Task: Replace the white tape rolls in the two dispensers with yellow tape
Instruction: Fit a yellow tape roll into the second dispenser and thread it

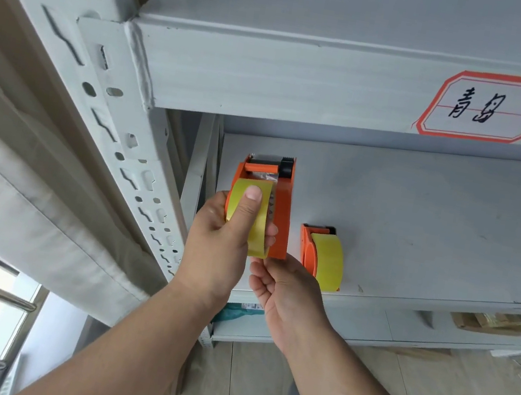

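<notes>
While left hand (217, 242) fingers clasp yellow roll (257, 217) in orange dispenser (281, 211), right hand (284, 291) loosely curled below

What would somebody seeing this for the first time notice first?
Probably the two hands at centre: the left hand grips a yellow tape roll against an orange tape dispenser, while the right hand reaches up to the dispenser's lower end. Just right of them, a second orange dispenser loaded with yellow tape sits on the grey shelf. Upper right, a red-bordered handwritten label is stuck on the shelf beam.
</notes>
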`<action>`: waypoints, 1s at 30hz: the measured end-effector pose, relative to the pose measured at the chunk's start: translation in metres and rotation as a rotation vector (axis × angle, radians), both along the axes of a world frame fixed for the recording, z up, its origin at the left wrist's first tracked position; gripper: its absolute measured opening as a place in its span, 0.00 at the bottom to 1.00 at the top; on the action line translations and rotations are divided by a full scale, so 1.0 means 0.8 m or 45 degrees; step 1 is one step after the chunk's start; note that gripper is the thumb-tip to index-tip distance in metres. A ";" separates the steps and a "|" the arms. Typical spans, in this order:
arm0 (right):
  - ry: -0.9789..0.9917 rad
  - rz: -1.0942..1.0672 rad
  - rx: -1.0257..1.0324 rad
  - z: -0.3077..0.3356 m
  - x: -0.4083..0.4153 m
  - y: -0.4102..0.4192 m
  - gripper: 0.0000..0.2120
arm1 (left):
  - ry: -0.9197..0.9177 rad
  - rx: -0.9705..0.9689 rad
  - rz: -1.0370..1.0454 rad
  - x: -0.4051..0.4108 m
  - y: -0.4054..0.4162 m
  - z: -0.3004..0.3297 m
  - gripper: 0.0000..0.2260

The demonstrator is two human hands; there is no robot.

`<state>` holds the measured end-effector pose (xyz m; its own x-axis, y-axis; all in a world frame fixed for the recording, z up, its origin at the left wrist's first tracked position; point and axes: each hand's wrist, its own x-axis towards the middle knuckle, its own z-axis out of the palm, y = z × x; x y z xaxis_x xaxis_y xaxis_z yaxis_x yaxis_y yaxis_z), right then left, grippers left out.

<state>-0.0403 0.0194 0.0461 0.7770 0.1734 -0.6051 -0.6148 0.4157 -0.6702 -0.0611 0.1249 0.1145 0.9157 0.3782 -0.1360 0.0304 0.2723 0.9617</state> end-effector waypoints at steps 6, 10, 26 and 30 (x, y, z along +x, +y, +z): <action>-0.074 0.139 -0.146 0.001 -0.002 0.000 0.04 | 0.038 -0.005 0.074 0.007 0.000 -0.004 0.14; -0.063 0.206 -0.157 0.000 -0.001 0.000 0.07 | 0.079 0.028 0.117 0.010 0.001 -0.009 0.14; 0.063 0.142 0.013 -0.023 0.002 0.000 0.08 | 0.171 0.036 0.074 0.017 0.001 -0.041 0.09; 0.162 0.106 0.103 -0.030 0.002 0.000 0.08 | 0.212 0.050 0.090 0.019 -0.005 -0.059 0.13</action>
